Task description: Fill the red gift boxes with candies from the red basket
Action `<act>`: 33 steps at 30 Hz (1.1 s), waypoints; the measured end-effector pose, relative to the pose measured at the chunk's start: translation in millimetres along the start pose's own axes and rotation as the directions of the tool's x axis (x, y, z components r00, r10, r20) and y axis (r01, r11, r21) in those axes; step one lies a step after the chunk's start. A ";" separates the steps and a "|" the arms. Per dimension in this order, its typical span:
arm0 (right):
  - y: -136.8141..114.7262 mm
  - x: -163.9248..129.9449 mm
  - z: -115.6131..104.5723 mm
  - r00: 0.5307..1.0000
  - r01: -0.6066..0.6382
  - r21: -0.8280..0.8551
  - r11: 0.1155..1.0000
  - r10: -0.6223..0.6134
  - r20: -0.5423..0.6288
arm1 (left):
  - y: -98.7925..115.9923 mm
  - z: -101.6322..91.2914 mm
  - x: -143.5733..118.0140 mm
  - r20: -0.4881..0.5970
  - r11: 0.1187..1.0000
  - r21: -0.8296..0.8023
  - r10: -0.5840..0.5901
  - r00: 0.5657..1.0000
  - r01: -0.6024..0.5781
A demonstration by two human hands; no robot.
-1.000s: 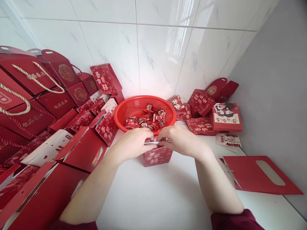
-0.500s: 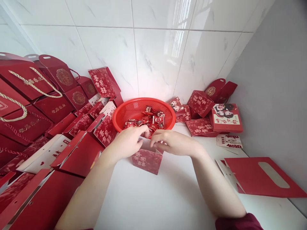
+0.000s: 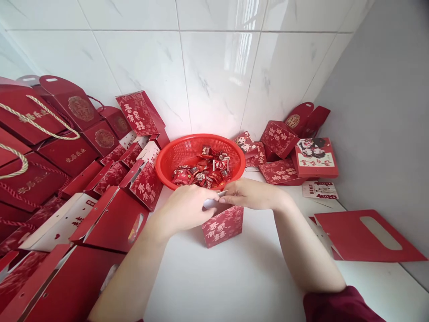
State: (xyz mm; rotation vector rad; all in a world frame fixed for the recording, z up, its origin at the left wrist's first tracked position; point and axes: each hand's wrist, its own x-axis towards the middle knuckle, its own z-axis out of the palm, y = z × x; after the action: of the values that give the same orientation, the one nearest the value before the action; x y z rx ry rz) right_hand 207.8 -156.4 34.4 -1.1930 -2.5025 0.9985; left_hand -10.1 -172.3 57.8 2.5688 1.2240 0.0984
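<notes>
A small red gift box (image 3: 224, 226) with pale lettering stands upright on the white table, its top open. My left hand (image 3: 189, 206) is closed on the box's upper left edge, thumb at the front and fingers over the rim. From the other side, my right hand (image 3: 253, 193) pinches the upper right edge near a white inner flap. Both hands hide much of the box's opening, so its inside cannot be made out. Just behind them sits a red plastic basket (image 3: 161, 167) holding several wrapped candies (image 3: 220, 164).
Many red boxes (image 3: 109, 217) crowd the left side, with rope-handled gift boxes (image 3: 36, 116) behind them. More boxes (image 3: 279, 139) lie at the back right, by a printed card (image 3: 320, 189). A flat red carton (image 3: 351, 235) rests at the right. Tiled wall (image 3: 217, 67) closes the back.
The gift box has turned and shifted slightly right in view, with both hands still at its top. The white flap shows more between the fingers. The whole view has shifted slightly.
</notes>
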 end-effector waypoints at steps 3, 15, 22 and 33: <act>-2.5 -8.5 -7.3 0.999 -0.036 -0.041 0.999 0.036 0.008 | -9.6 -0.9 -4.7 0.047 0.997 -0.072 0.030 0.998 -0.026; -9.3 -27.4 -27.7 0.985 0.068 -0.068 0.995 -0.078 -0.153 | -15.3 -4.5 6.6 0.148 0.966 -0.163 0.226 0.963 -0.202; 14.8 47.7 -48.0 0.995 -0.096 -0.371 0.924 0.088 -0.038 | -18.2 -2.7 10.4 0.221 0.965 -0.171 0.232 0.947 -0.197; 42.7 169.0 -2.3 0.930 -0.192 -0.649 0.736 0.347 0.118 | -11.0 -2.7 11.2 0.270 0.960 -0.138 0.274 0.923 -0.245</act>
State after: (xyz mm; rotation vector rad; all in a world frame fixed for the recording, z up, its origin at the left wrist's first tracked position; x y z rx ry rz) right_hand 124.2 -10.0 -9.6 -1.7570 -3.0406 0.3292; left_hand -11.7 -156.5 56.5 2.5316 0.7505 -0.1498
